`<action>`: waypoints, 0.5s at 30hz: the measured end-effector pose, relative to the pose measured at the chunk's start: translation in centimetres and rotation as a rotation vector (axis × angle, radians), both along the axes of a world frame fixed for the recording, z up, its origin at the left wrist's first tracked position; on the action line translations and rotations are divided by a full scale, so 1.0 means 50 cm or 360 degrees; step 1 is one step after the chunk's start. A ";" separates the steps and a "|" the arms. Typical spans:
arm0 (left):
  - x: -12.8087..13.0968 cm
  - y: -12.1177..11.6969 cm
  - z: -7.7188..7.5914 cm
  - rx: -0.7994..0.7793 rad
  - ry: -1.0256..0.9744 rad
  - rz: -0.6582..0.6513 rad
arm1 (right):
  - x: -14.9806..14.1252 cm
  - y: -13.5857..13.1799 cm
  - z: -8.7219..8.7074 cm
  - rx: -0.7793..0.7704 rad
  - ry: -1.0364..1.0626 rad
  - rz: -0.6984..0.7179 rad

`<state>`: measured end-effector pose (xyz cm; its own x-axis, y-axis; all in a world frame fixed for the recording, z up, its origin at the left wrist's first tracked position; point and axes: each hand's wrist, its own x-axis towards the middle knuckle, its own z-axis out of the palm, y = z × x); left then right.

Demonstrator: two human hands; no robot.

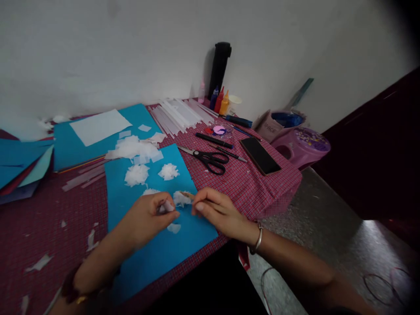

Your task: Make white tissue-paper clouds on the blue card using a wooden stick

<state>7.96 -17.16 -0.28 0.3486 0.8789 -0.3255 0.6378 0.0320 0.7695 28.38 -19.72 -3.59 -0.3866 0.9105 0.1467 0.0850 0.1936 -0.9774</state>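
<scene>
White paper scrap [168, 205] pinched in left hand [148, 215] | right hand [223, 214]: fingertips drawn together beside white tuft [179, 199], cannot tell what they grip | blue sheet [147, 273] beneath both | risk: hard pinch could tear thin scrap; left knuckles might brush paper cluster [137, 175] just beyond, scattering bits over surface [74, 218]

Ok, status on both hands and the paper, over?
Left hand pinching white paper piece. Right hand by a white tuft, grip unclear. More tufts on blue sheet. Scissors beyond, touching neither hand.
</scene>
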 end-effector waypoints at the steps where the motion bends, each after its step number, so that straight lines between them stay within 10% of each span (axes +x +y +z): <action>1: 0.004 -0.004 0.001 0.0030 0.0032 -0.0015 | -0.011 -0.001 0.002 0.0066 -0.0022 -0.0047; 15: -0.014 0.009 -0.010 -0.0007 -0.0062 -0.0072 | -0.047 0.013 -0.015 0.0078 0.0063 -0.0120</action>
<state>7.24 -16.69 -0.78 0.4005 0.8607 -0.3144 0.6081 0.0070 0.7939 26.05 -19.04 -4.35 -0.3099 0.9283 0.2056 0.0624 0.2356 -0.9698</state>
